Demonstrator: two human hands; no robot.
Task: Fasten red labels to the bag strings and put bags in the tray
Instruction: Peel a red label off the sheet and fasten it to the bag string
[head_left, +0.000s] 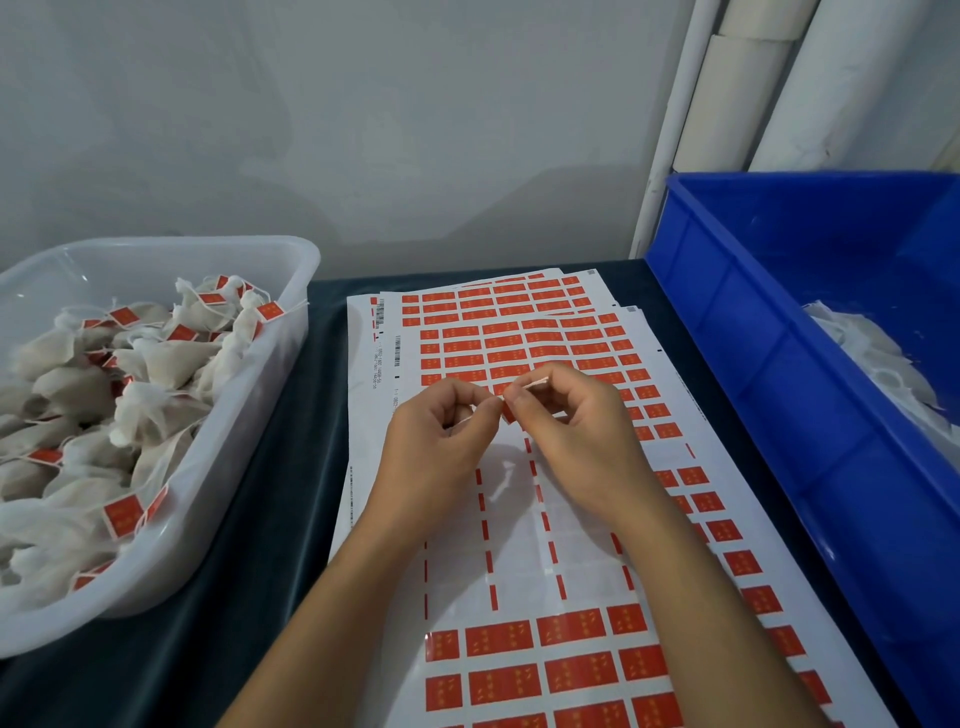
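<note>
Pinching one red label (511, 402) between your left hand (441, 441) and right hand (576, 421), fingertips meeting above the sheet (519, 519), you needed its halves aligned; no string showed there, bagged tray (249, 415) left of them.

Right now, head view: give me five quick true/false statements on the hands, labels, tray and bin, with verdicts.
1. Both hands pinch a small red label above the white sticker sheets. True; left hand, right hand.
2. The clear plastic tray on the left is empty. False: it holds many white mesh bags with red labels on.
3. The blue plastic bin stands on the right. True.
4. The top sheet is still full. False: a patch in its middle has been peeled bare.
5. A bag hangs from the left hand. False: no bag is visible there.
</note>
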